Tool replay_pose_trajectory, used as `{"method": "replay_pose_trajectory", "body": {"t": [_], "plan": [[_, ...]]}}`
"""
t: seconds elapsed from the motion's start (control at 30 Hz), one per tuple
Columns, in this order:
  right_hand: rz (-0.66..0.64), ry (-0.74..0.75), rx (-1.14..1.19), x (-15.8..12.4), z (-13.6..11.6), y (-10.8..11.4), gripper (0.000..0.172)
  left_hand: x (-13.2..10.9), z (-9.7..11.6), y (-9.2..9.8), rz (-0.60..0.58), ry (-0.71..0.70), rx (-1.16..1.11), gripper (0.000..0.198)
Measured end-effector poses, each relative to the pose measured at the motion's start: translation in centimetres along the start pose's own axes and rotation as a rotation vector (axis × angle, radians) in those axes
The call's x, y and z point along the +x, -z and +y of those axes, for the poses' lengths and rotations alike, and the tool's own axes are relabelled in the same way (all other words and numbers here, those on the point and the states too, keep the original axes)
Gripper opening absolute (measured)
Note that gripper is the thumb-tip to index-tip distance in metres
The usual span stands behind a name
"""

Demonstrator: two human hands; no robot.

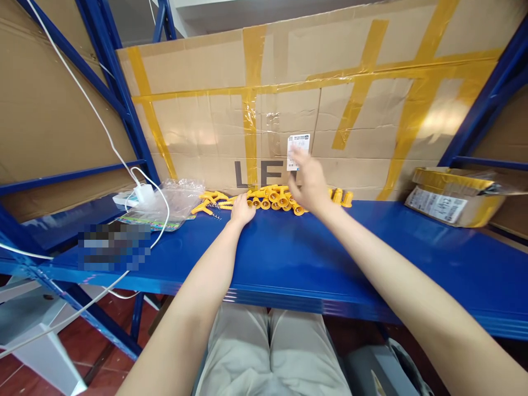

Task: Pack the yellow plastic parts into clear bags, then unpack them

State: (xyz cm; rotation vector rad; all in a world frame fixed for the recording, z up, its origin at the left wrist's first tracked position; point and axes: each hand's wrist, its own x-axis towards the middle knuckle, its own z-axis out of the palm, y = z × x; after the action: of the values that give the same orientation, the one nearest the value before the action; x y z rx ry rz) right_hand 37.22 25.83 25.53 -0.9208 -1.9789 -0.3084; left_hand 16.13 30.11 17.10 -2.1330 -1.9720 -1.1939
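A pile of small yellow plastic parts [272,199] lies at the back of the blue shelf board [330,258], some cone-shaped, some T-shaped with metal screws. My left hand [241,210] rests on the board at the pile's front edge, fingers curled down among the pieces; what they hold, if anything, is hidden. My right hand [308,184] hovers above the pile's right half, fingers stretched out and apart, slightly blurred, with nothing in it.
A taped cardboard sheet [313,104] with a white label [297,151] walls the back. A clear plastic bag [177,199], a white charger [142,193] with cable and a small taped box [454,197] lie on the board. Blue rack posts stand at both sides.
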Motion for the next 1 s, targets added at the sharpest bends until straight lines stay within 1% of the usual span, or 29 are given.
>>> {"method": "replay_pose_trajectory", "body": {"t": [0.03, 0.1, 0.17, 0.23, 0.3, 0.37, 0.5, 0.73, 1.0], "plan": [[-0.053, 0.026, -0.021, -1.3, 0.2, -1.1, 0.057, 0.0, -0.2, -0.2, -0.032, -0.014, 0.005, 0.052], [-0.222, 0.094, -0.056, -3.7, 0.7, -3.4, 0.056, 0.0, -0.5, -0.5, -0.107, -0.009, 0.02, 0.06], [-0.459, 0.143, -0.062, -5.2, 1.2, -5.2, 0.048, 0.0, -0.8, -0.8, -0.176, 0.018, 0.035, 0.065], [-0.61, 0.074, -0.061, -5.8, 1.5, -6.1, 0.041, -0.1, -0.9, -0.9, -0.215, 0.027, 0.043, 0.067], [-0.682, -0.035, -0.037, -5.8, 1.6, -6.4, 0.041, -0.1, -0.9, -0.8, -0.23, 0.03, 0.039, 0.067], [-0.707, -0.113, -0.001, -5.7, 1.6, -6.2, 0.043, -0.1, -0.9, -0.7, -0.231, 0.04, 0.031, 0.068], [-0.713, -0.161, 0.043, -5.9, 1.6, -5.9, 0.044, -0.1, -0.9, -0.6, -0.23, 0.038, 0.035, 0.067], [-0.722, -0.151, 0.05, -5.9, 1.8, -6.1, 0.044, 0.1, -1.0, -0.8, -0.24, 0.034, 0.058, 0.068], [-0.739, -0.16, 0.026, -5.9, 1.8, -6.2, 0.045, -0.1, -0.8, -0.8, -0.221, 0.032, 0.043, 0.067]]}}
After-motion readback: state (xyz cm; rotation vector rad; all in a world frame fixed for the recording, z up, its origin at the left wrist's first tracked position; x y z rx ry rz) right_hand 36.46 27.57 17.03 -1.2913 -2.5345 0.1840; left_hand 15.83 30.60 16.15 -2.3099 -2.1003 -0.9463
